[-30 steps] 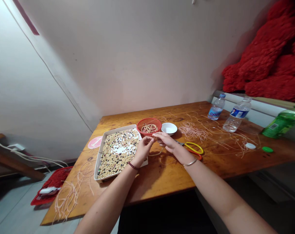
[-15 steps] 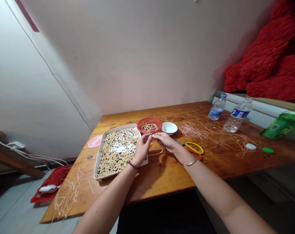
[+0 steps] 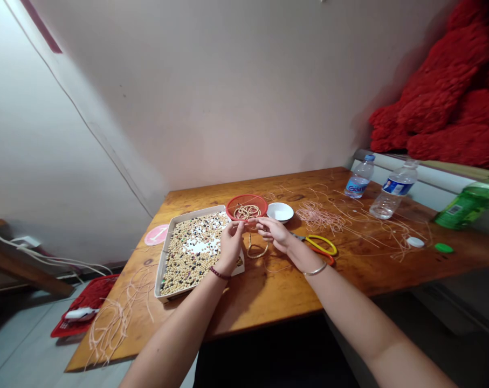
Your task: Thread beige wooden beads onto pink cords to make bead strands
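Observation:
My left hand (image 3: 231,245) is closed in a pinch above the right edge of a shallow white tray (image 3: 160,272) of small beads, mostly tan with some dark ones. Facing it, my right hand (image 3: 275,233) pinches with thumb and index finger, the other fingers loosely curled. A thin cord stretches between the two pinches. Below it hangs a loop of tan beads (image 3: 257,255), a beaded string, low over the wooden table. Just behind my fingertips is a red basket (image 3: 230,200) with finished-looking bead strings (image 3: 247,210) in it.
Right of the basket stands a white bowl (image 3: 280,212). Yellow-and-orange-handled scissors (image 3: 323,245) lie beside my right wrist. Loose cords (image 3: 319,216) spread over the table (image 3: 268,304). Two clear bottles (image 3: 359,177) and a green bottle (image 3: 468,205) are at the right.
My hands have drawn slightly apart, the left moving a little left. The cord between them is now stretched out, and the bead loop shows more fully below.

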Available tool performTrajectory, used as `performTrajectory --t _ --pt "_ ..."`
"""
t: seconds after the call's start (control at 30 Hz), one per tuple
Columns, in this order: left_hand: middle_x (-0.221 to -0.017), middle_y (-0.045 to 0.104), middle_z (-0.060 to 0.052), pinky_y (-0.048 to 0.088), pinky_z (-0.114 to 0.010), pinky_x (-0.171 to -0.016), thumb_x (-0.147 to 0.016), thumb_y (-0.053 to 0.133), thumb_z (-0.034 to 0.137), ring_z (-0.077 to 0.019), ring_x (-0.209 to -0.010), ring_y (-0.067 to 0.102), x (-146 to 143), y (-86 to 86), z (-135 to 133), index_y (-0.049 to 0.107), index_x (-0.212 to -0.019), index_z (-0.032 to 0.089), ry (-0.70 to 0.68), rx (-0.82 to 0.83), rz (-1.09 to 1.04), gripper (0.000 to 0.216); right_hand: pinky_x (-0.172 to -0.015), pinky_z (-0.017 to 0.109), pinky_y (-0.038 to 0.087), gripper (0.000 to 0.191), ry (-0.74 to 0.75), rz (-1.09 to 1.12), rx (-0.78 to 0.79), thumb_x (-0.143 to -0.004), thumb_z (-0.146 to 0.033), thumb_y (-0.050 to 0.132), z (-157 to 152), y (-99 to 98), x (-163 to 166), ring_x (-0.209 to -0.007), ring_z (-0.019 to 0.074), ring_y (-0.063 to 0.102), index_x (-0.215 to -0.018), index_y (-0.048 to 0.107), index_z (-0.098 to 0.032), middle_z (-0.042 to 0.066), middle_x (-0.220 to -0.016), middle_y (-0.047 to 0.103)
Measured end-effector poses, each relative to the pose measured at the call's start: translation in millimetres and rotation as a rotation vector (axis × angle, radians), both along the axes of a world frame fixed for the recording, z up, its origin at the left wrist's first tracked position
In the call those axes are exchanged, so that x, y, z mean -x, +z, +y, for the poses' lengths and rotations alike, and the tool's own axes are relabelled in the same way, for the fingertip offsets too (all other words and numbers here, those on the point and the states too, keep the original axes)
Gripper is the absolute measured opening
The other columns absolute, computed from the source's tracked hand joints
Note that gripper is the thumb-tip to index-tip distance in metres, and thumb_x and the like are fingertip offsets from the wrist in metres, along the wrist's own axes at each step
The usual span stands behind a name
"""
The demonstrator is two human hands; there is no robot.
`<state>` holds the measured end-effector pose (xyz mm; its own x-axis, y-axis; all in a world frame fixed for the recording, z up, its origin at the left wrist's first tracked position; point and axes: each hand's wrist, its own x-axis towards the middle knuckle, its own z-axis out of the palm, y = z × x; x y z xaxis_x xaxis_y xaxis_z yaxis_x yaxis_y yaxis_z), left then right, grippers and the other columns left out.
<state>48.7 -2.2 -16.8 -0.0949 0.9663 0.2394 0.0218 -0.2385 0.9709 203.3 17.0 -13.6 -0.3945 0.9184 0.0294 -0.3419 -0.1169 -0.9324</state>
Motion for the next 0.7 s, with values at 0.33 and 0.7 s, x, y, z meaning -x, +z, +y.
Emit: performTrajectory --t 0.33,0.7 --pt "-0.090 0.068 -0.009 0.048 -0.027 -0.070 -0.078 0.060 0.048 -0.0188 -0.084 0.063 0.2 -1.0 -0.4 0.062 -0.085 0.016 -0.007 0.009 -0.012 0.033 -0.040 0.022 0.007 0.030 -0.069 -0.024 -0.004 -0.080 -0.041 0.055 -2.9 3.4 -0.1 -0.043 0.0033 0.016 -0.101 0.066 -0.023 0.002 -0.082 0.055" --pt "-0.086 0.068 -0.008 0.047 -0.027 -0.070 -0.078 0.061 0.045 -0.0177 -0.079 0.062 0.9 -4.7 3.2 0.062 -0.082 0.016 0.034 0.004 -0.003 0.030 -0.041 0.021 0.013 0.041 -0.255 -0.242 -0.146 -0.082 -0.053 0.050 4.0 -5.7 6.1 -0.043 0.0036 0.023 -0.095 0.070 -0.019 0.003 -0.078 0.056"
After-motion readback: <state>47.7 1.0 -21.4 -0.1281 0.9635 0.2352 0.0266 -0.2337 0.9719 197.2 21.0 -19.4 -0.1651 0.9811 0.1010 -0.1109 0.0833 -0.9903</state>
